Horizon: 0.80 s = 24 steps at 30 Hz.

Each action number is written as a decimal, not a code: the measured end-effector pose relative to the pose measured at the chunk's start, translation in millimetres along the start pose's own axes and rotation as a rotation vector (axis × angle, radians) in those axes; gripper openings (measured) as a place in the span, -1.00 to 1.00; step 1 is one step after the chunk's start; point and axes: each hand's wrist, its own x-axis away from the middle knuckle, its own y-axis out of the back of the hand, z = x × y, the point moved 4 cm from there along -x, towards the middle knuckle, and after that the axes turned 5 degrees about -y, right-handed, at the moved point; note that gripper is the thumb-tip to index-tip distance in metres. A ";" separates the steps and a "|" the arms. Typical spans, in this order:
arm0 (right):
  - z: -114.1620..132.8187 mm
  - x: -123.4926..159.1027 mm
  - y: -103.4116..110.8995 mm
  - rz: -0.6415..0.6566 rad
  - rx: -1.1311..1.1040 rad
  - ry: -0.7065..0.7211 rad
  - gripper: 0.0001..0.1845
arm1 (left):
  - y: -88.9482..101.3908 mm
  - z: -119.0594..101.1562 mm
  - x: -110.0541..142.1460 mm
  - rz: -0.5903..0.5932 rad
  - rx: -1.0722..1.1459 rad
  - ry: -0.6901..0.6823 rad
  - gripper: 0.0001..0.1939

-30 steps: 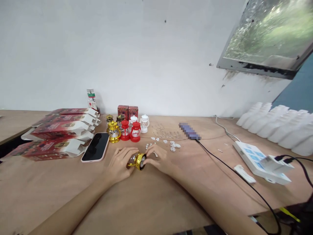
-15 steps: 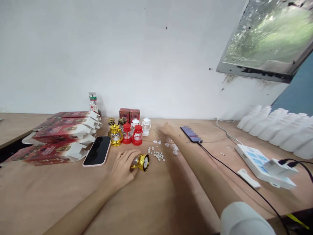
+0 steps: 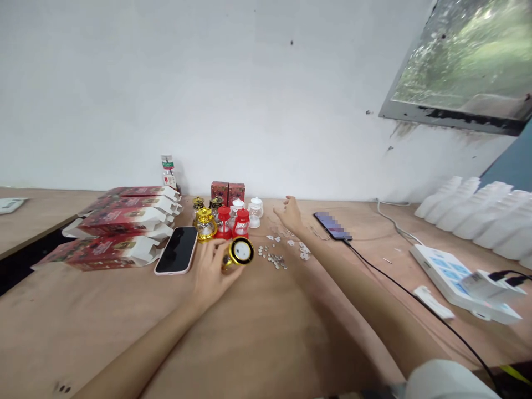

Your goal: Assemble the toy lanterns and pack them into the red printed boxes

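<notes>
My left hand is wrapped round a small gold lantern, tipped on its side. The lantern's round base faces me, showing a white disc inside a dark ring. My right hand is stretched far out over the table, fingers partly spread, with nothing visible between them. Close by its fingertips lie thin, wire-like pieces, too small to make out well. Several small silvery and white discs and small white parts lie between my hands.
Behind my left hand stand several small lanterns in gold, red, white and dark bronze. Small red boxes are behind them. Leftward lie a phone and open red cartons. To the right are a cabled phone, power strip and white bottles.
The lantern in my left hand has turned so its base faces me more. My right hand has lifted slightly, its fingers opening out. The whole view has shifted a little.
</notes>
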 end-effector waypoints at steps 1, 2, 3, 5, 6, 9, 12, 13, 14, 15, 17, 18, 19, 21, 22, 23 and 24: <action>5.0 14.4 1.3 -0.002 -0.028 0.055 -0.36 | 2.4 3.4 -1.9 -0.054 0.046 0.102 -0.62; 11.5 31.8 2.7 -0.023 -0.074 0.156 -0.38 | 3.8 7.8 -3.2 -0.105 0.122 0.217 -0.60; 19.1 51.8 2.9 -0.033 -0.098 0.294 -0.41 | 3.8 12.6 -3.6 -0.153 0.228 0.333 -0.58; 32.8 93.8 -0.6 -0.018 -0.066 0.549 -0.45 | 0.5 21.9 -2.4 -0.240 0.467 0.539 -0.57; 37.9 112.6 -3.2 -0.012 -0.036 0.632 -0.48 | -1.8 25.9 -1.2 -0.279 0.564 0.617 -0.56; 50.0 152.5 -12.0 -0.007 0.062 0.824 -0.55 | -5.4 34.6 2.7 -0.375 0.665 0.747 -0.52; 56.4 169.3 -17.0 -0.043 0.114 0.931 -0.52 | -4.3 38.4 4.9 -0.465 0.691 0.794 -0.45; 56.9 172.2 -17.3 -0.048 0.112 0.945 -0.49 | -3.8 38.7 4.9 -0.488 0.719 0.807 -0.42; 56.7 174.6 -16.9 -0.047 0.100 0.954 -0.46 | -3.5 38.6 4.7 -0.503 0.751 0.824 -0.40; 56.1 177.1 -15.8 -0.040 0.082 0.960 -0.43 | -3.5 38.4 4.3 -0.509 0.783 0.847 -0.40; 54.6 182.4 -12.3 -0.014 0.036 0.975 -0.36 | -3.7 37.7 3.6 -0.509 0.831 0.899 -0.42; 54.2 185.2 -10.1 -0.001 0.019 0.988 -0.33 | -3.8 37.3 3.4 -0.507 0.846 0.922 -0.45; 54.2 188.0 -7.9 0.006 0.008 1.003 -0.31 | -4.0 37.0 3.3 -0.506 0.855 0.942 -0.48; 55.6 192.9 -3.3 0.013 0.002 1.031 -0.29 | -4.3 36.9 3.6 -0.505 0.866 0.968 -0.53; 57.0 195.0 -1.2 0.025 -0.004 1.038 -0.29 | -4.4 37.1 3.8 -0.507 0.868 0.975 -0.54; 58.5 196.7 0.7 0.047 -0.017 1.037 -0.31 | -4.4 37.4 4.1 -0.512 0.870 0.975 -0.53; 60.2 198.4 2.7 0.077 -0.037 1.030 -0.32 | -4.3 37.8 4.4 -0.519 0.870 0.973 -0.53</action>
